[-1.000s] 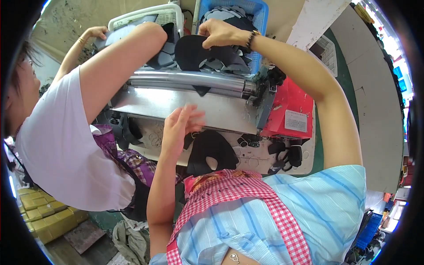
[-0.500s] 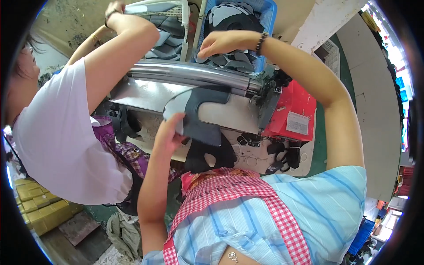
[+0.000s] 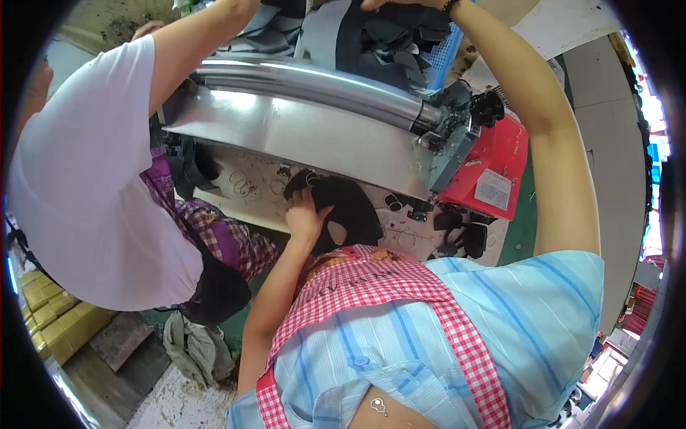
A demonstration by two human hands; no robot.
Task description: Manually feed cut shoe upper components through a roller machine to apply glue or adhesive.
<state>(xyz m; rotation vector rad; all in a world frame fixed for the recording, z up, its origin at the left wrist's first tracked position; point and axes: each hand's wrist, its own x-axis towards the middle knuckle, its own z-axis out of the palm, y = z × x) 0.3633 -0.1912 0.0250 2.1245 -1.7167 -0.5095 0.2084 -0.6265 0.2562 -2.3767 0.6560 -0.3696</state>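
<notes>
My left hand (image 3: 306, 220) rests on a black cut sheet piece (image 3: 346, 204) in front of my apron, its fingers bent over the piece and the thumb apart at the side. The piece has a rounded cut-out. Beyond the steel rollers (image 3: 307, 82), my right hand (image 3: 404, 3) is at the top edge of the view, partly cut off. Its fingers appear to pinch a grey sheet piece with a black border (image 3: 349, 36), hanging over a blue basket (image 3: 439, 57) of similar pieces.
A metal feed plate (image 3: 286, 136) slopes down from the rollers. The machine's red side housing (image 3: 493, 168) stands at the right. A co-worker in a white top (image 3: 93, 171) stands close at my left, an arm reaching over the rollers. Small black parts (image 3: 471, 236) and rings lie below.
My left hand has left the grey-black piece on the feed plate and come down onto the black piece. That grey-black piece no longer lies on the plate. My right hand has moved farther up.
</notes>
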